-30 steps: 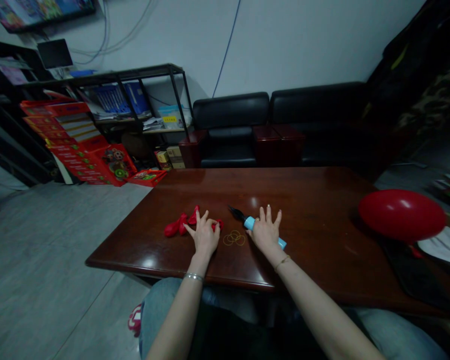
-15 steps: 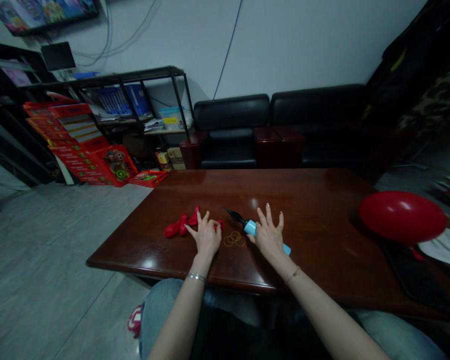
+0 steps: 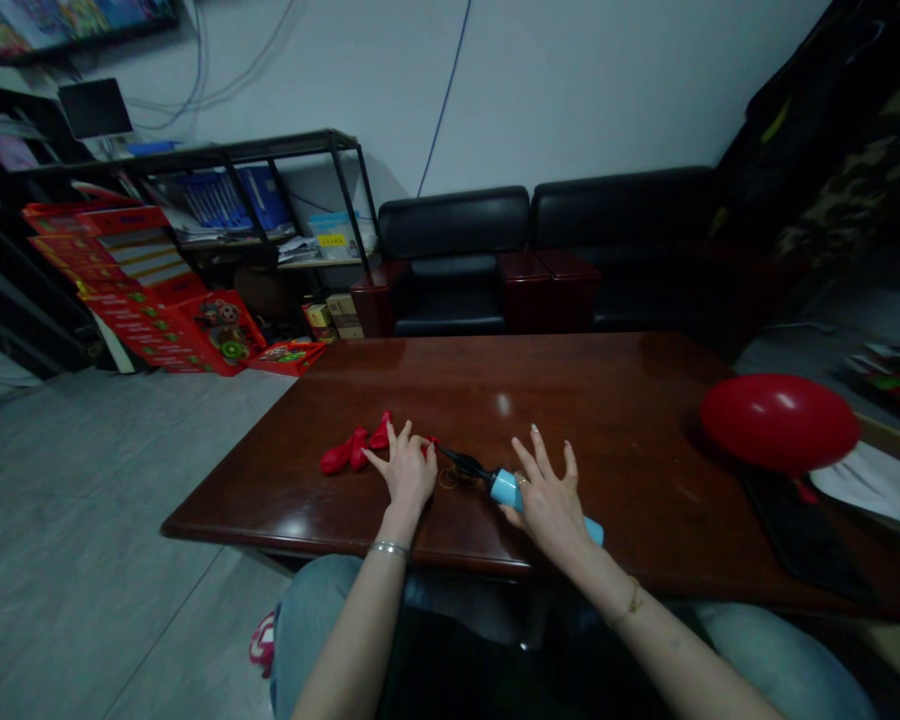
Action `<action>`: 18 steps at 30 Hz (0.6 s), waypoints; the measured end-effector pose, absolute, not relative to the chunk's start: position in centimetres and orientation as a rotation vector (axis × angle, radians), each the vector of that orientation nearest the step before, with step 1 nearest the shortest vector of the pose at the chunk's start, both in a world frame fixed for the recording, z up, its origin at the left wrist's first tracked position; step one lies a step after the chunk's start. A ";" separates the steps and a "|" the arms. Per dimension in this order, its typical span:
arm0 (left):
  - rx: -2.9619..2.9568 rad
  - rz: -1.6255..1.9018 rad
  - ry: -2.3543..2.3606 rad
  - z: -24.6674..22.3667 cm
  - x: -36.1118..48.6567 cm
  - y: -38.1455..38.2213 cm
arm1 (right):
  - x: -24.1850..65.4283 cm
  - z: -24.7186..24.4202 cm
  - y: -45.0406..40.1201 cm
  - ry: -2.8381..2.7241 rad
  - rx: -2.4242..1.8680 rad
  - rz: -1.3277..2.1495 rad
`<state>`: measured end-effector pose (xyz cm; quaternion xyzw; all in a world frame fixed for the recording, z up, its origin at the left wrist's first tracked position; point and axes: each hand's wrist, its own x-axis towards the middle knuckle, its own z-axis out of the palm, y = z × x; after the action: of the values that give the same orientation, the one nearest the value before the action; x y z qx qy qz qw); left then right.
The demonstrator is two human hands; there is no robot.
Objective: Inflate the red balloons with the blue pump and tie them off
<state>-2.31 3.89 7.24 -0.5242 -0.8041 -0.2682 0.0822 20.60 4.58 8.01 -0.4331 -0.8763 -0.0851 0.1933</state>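
Note:
My left hand (image 3: pixel 407 470) pinches a small red balloon (image 3: pixel 432 442) between thumb and forefinger, its other fingers spread. Light blue with a black tapered nozzle, a hand balloon pump (image 3: pixel 507 488) lies in the grip of my right hand (image 3: pixel 551 497), whose other fingers stretch outward. The nozzle tip is at the balloon by my left fingertips; whether it is inside the neck I cannot tell. Limp red balloons (image 3: pixel 337 458) lie just left of my left hand. Thin yellow rubber bands (image 3: pixel 448 479) rest on the table, partly hidden under the nozzle.
An inflated red balloon (image 3: pixel 780 422) sits at the right of the brown wooden table (image 3: pixel 570 380), near a black mat (image 3: pixel 802 530) and white cloth-like item (image 3: pixel 874 487). Black sofas (image 3: pixel 454 225) stand behind. Red boxes (image 3: pixel 150 320) are stacked at the left.
My right hand has brought the pump's nozzle down and left, over the rubber bands, to the balloon at my left fingertips. My left hand keeps its pinch. The view has shifted slightly.

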 end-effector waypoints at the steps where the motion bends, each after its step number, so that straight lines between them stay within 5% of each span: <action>1: -1.571 -0.790 -2.390 7.2 -2.2 3.9 | 20.6 8.0 4.6 -2.459 -1.219 -0.251; 18: -1.795 -0.710 -2.042 6.6 -1.3 3.0 | 19.8 7.4 4.6 -2.474 -1.296 -0.294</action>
<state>-1.31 3.02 6.63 -0.6300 -0.7168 -0.2491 0.1650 19.75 4.63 7.41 -0.4550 -0.8687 -0.1033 0.1661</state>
